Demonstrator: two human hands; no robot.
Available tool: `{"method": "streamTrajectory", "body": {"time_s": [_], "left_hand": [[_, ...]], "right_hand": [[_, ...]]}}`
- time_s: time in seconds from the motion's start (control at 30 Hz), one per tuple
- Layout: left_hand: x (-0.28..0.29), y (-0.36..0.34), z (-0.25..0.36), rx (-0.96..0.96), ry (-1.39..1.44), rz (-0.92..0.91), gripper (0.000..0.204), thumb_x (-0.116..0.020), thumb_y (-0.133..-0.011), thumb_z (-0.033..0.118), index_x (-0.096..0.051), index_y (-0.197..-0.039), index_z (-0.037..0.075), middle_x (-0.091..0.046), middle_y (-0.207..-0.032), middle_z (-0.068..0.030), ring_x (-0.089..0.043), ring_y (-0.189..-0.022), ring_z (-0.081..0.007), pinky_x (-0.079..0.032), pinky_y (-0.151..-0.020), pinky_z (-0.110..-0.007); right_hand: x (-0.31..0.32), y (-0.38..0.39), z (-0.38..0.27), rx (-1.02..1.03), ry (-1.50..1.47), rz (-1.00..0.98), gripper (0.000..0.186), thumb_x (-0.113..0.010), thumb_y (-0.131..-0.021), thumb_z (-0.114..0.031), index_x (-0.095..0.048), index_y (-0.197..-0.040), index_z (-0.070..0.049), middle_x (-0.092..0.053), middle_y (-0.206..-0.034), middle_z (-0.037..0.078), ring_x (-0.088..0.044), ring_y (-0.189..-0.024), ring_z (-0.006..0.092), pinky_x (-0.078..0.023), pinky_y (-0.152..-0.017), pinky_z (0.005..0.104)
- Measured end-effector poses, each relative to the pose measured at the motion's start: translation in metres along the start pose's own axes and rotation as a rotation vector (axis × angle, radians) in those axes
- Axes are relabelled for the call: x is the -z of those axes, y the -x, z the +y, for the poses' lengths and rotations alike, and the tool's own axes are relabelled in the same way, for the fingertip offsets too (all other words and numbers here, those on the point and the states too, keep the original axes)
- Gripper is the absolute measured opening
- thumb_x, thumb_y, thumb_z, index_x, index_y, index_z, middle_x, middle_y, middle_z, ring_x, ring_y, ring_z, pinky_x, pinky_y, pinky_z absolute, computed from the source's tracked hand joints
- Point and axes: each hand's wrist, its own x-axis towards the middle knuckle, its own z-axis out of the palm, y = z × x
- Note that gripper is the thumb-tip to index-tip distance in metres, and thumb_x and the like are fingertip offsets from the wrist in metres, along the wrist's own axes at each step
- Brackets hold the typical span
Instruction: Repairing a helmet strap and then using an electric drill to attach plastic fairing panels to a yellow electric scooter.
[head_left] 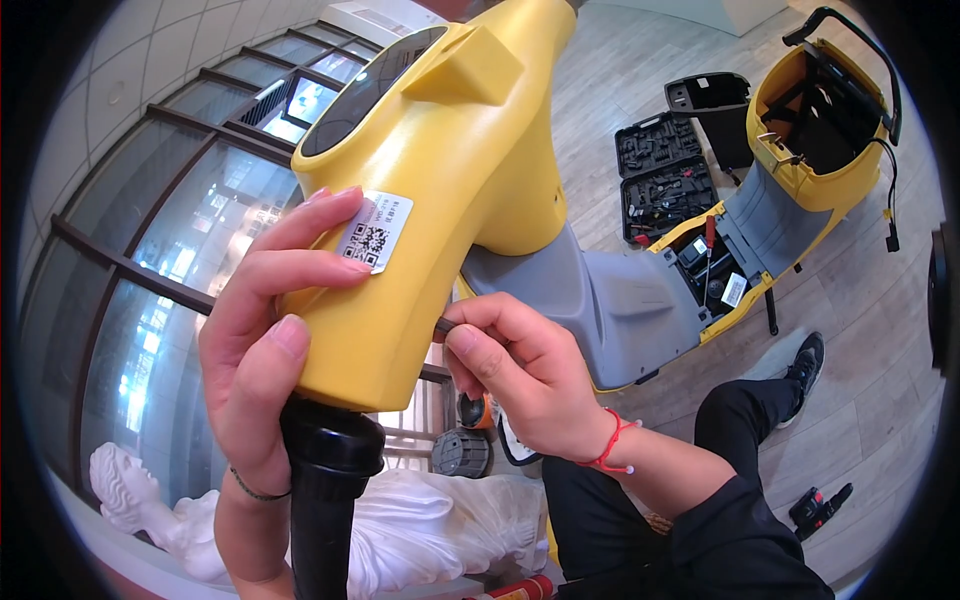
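The yellow handlebar cover [400, 290] of a scooter fills the middle of the view, with a dark display panel [375, 92] at its top and a white sticker on its side. My left hand [262, 300] grips the cover from the left, fingers over the sticker's edge and thumb near the lower end. Below that end a black handlebar grip [322, 490] points down. On the cover's right edge, my right hand [520, 375] pinches a small dark piece [443, 328] between thumb and index finger. Its far end meets the cover's underside, hidden from view.
The scooter's grey footboard [620, 300] leads to an open battery bay holding a screwdriver [710, 235]. An open black tool case [665, 185] lies beyond. A power drill [820, 510] lies on the floor at right. At lower left is a white statue [420, 525].
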Motion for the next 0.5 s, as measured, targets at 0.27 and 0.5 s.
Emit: {"method": "streamTrajectory", "body": {"time_s": [0.27,0.5], "left_hand": [[0.0011,-0.0004,0.0,-0.019,-0.03,-0.01,0.039,-0.046,-0.076,0.026,-0.063,-0.098,-0.002,-0.052,-0.128,-0.0248,-0.04,-0.128,-0.0331,-0.024,-0.11,-0.043],[0.0012,-0.0008,-0.0005,-0.021,-0.02,-0.012,0.039,-0.046,-0.077,0.027,-0.063,-0.098,-0.002,-0.052,-0.128,-0.025,-0.04,-0.128,-0.033,-0.024,-0.109,-0.043]], "right_hand": [[-0.0005,0.0001,-0.0008,-0.006,-0.035,-0.02,0.017,-0.051,-0.098,-0.014,-0.053,-0.106,0.002,-0.055,-0.08,0.001,-0.052,-0.07,0.0067,-0.046,-0.064,0.0227],[-0.0011,-0.0005,-0.003,-0.031,-0.079,-0.037,0.021,-0.044,-0.101,-0.015,-0.054,-0.108,0.001,-0.055,-0.078,0.002,-0.049,-0.066,0.0052,-0.04,-0.058,0.02]]}}
